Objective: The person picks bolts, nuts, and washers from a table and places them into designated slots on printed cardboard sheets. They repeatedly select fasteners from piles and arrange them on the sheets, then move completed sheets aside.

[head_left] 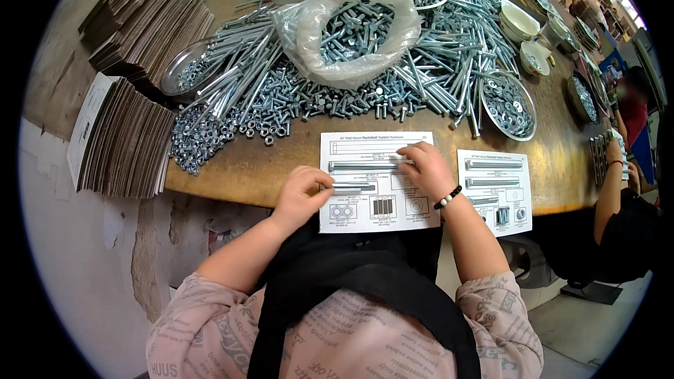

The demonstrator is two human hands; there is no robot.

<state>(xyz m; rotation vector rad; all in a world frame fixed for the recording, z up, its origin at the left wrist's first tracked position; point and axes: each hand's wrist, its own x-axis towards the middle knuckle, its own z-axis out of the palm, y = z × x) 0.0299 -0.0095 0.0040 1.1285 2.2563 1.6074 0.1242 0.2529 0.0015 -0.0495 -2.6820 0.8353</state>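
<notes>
A white printed hardware card (326, 221) lies before me at the table's edge, with outlines of bolts, nuts and washers. Long silver bolts (361, 167) rest across its upper part. My right hand (428, 170), wearing a beaded bracelet, has its fingers closed at their right end. Lower down, a shorter silver bolt (354, 187) lies along its printed outline. Its left end is between the fingertips of my left hand (303, 195). To the right is a second printed card (472, 211) carrying several bolts and small parts.
Behind the cards spreads a heap of loose bolts (449, 56) around an open plastic bag (309, 35) of short bolts. Nuts (193, 142) pile at left beside stacked cardboard (133, 140). A metal bowl (509, 109) holds washers. A co-worker's arm (609, 193) is at far right.
</notes>
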